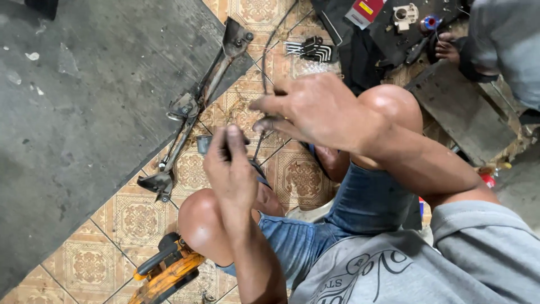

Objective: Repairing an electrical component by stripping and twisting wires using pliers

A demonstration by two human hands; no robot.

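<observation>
The person sat low over the tiled floor (135, 217). The left hand (229, 169) had a tight grip on a small grey metal part (204, 144). The right hand (315, 107) sat just to its right, fingers pinched on a thin black cable (264, 62) that ran far away. A long rusty metal linkage (194, 104) lay on the left.
</observation>
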